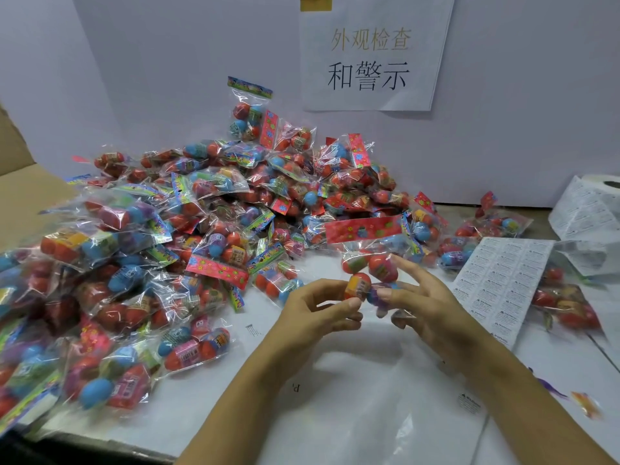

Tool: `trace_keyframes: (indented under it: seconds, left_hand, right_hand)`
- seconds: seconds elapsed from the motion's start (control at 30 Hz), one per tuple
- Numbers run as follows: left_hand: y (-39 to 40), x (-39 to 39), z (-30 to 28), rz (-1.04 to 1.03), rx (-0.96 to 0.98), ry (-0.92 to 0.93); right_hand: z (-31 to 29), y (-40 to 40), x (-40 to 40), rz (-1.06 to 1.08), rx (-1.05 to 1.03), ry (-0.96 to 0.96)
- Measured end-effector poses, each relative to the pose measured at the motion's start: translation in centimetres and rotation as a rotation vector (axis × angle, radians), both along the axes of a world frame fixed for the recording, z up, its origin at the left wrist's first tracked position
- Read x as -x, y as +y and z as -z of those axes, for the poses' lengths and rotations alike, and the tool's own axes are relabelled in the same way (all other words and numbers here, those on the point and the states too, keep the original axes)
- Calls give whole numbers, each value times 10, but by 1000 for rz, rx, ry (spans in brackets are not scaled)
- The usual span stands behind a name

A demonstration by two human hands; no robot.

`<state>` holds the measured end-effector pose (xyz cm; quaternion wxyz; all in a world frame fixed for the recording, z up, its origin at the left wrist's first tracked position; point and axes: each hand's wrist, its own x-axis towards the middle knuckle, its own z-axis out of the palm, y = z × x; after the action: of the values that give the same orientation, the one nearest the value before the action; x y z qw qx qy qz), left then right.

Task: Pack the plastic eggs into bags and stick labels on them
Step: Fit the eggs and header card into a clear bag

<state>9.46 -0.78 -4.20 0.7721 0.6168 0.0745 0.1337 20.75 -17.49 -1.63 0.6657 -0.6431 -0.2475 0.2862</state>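
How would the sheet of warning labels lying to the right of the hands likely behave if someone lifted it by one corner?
The label sheet looks thin and lies flat on the table, so it would probably flop and bend rather than stay stiff. It is likely very light for its area. Its near end seems to curl slightly, so it may slide easily if pushed.

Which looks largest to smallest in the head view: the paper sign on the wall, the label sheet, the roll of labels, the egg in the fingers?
1. Paper sign
2. Label sheet
3. Roll of labels, cut off by the frame edge, so ranks 2 and 3 are unsure
4. Egg, clearly smallest although nearest the camera
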Motion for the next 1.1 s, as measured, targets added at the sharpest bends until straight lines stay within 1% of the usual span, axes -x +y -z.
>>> trace_keyframes:
  seconds: [0.1, 0.17, 0.23, 0.4, 0.53, 0.6, 0.73, 0.9, 1.0, 1.1]
  left_hand:
    - [1, -1, -2, -52, 85, -18]
    - [1, 0, -4, -66, 113, -28]
    - [0, 1, -6, -58, 103, -29]
    - [-1, 2, -7, -32, 91, 15]
    - [2, 3, -9, -21, 132, -17]
    - [5, 3, -10, 2, 161, -29]
    - [11, 6, -12, 50, 159, -36]
    - [12, 7, -11, 89, 147, -45]
    - [12, 7, -11, 91, 151, -53]
    - [15, 6, -8, 87, 167, -51]
  right_hand:
    - [-1, 1, 2, 33, 30, -2]
    - [0, 1, 4, 34, 128, -94]
    - [4, 2, 6, 8, 213, -194]
    - [7, 0, 4, -8, 168, -231]
    - [3, -4, 1, -73, 109, -188]
    - [-1, -8, -1, -139, 94, -184]
    - [-8, -17, -5, -293, 109, -146]
    - [-13, -29, -16, -465, 98, 10]
    - [-15, -33, -20, -532, 56, 126]
    - [-15, -32, -19, -584, 26, 185]
